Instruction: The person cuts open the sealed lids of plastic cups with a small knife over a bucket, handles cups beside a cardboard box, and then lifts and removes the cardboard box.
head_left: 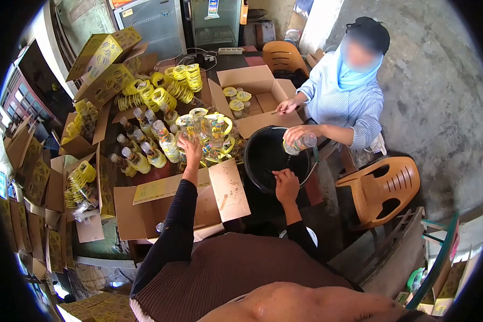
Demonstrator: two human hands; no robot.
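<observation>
My left hand [190, 149] reaches over the table to a group of clear plastic jars [201, 126] with yellow rings and labels. Its fingers close against the nearest jar, though the jars partly hide the grip. Over the near rim of a black bucket [249, 163], my right hand [287, 185] is closed on a thin dark tool [268, 170], whose kind I cannot make out. Across the bucket, a person in a striped shirt tilts a clear jar [306, 141] above it with one hand and holds a small thin stick [277, 112] in the other.
Left of the jars stand several bottles [145, 153] with yellow wrapping. Yellow rings [185, 83] are stacked behind. An open carton [204, 206] lies before me, and another carton [260, 80] with jars stands at the back. An orange chair [383, 190] is on the right.
</observation>
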